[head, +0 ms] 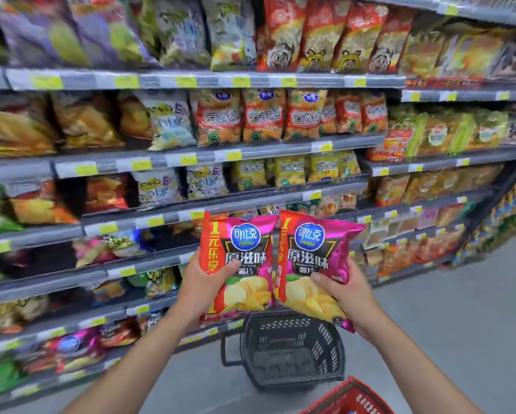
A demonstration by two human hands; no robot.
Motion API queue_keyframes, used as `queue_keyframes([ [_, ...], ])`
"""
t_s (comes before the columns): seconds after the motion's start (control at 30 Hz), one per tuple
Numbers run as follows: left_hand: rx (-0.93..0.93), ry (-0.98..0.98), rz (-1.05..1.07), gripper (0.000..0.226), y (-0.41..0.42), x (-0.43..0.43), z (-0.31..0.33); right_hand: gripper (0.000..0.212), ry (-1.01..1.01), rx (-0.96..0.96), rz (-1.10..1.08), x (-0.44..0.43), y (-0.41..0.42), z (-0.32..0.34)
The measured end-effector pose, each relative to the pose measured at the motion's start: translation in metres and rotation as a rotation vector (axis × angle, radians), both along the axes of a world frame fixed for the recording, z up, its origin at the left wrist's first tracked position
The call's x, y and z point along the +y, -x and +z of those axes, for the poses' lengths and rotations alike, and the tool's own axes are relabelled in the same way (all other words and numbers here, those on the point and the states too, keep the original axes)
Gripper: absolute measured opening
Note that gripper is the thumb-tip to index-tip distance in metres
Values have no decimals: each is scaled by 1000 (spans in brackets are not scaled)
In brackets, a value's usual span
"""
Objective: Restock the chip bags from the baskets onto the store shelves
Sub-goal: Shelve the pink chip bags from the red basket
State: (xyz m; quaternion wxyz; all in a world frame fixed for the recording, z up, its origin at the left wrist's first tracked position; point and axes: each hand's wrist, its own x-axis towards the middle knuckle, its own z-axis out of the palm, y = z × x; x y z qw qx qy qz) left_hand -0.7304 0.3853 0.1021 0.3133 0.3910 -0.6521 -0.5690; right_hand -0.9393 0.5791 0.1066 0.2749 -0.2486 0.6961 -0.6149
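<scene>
Gripping one chip bag [239,261] in left hand [201,286], second bag [313,264] in right hand [345,297], fingers clamped on each

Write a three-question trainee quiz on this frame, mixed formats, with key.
1. True or false: each hand holds one pink chip bag.
2. Which basket lies on its side on the floor? A red B black C blue
3. Fill in: matching pink bags sit on a ___ shelf, at left.

Key
1. True: left hand holds the left bag, right hand the right bag.
2. B
3. Low: shelved pink bag.
</scene>
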Motion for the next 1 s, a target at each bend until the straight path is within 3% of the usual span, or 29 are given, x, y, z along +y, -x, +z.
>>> queue_keyframes([
  [0.3,23,-19,300,33,-203,-52,0,46,-23,2,331,-118,-152,13],
  [0.47,28,-21,425,35,-334,-73,-2,57,-33,23,449,-174,-263,14],
  [0.6,20,-3,550,36,-440,-84,-6,47,-24,58,526,-211,-354,17],
  [0.73,3,-14,684,41,-542,-90,-9,57,0,46,618,-245,-443,19],
  [0.83,14,-21,786,41,-611,-88,-13,41,24,47,699,-265,-505,22],
  [1.0,27,-39,954,50,-707,-72,-19,40,-3,61,863,-304,-596,14],
])
